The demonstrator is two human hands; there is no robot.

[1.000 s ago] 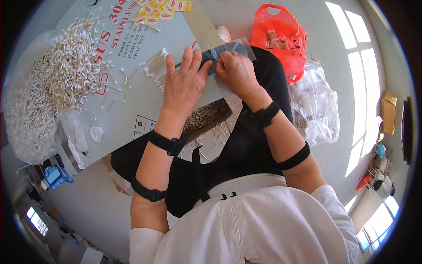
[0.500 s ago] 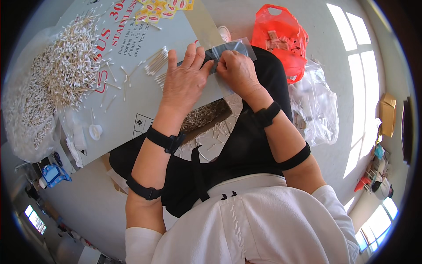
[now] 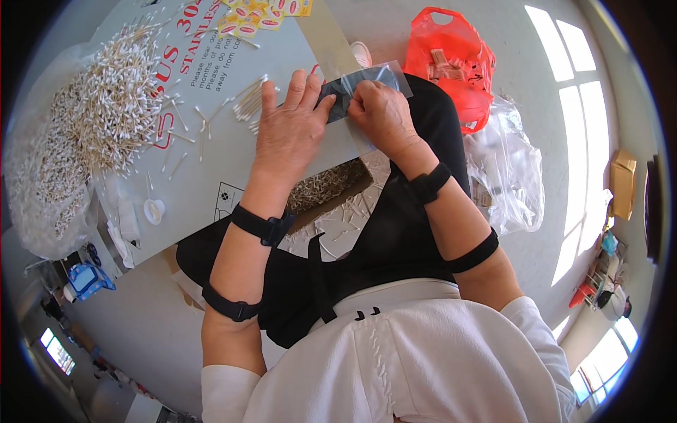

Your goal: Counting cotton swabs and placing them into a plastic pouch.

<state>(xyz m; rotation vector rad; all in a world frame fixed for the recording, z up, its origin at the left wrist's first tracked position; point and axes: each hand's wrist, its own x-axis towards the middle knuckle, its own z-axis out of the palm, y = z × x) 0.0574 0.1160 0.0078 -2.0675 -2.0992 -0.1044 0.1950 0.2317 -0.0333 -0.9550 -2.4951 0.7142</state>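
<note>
Along the right edge of the table [image 3: 226,155], near its front right corner: one flat dark sleeve [image 3: 342,86] with clear margins, long axis slanting from lower left to upper right, the upper end reaching past the edge toward the black-clad knee [image 3: 436,109].

Right hand [image 3: 384,116]: the nearer, laid over the sleeve's middle; fingers curled in and seemingly pinching it, fingertips partly hidden.

Left hand [image 3: 295,130]: fingers spread, grasping nothing visible; thumb at the sleeve's lower-left end, apparently touching. Sleeve lies to this hand's right.

Swab bundle [image 3: 248,104]: on the table, just left of the left fingers.

Swab heap [image 3: 120,99]: toward the table's left edge, well apart.

Cardboard box [image 3: 345,199]: swab-filled, below the front edge.
</note>
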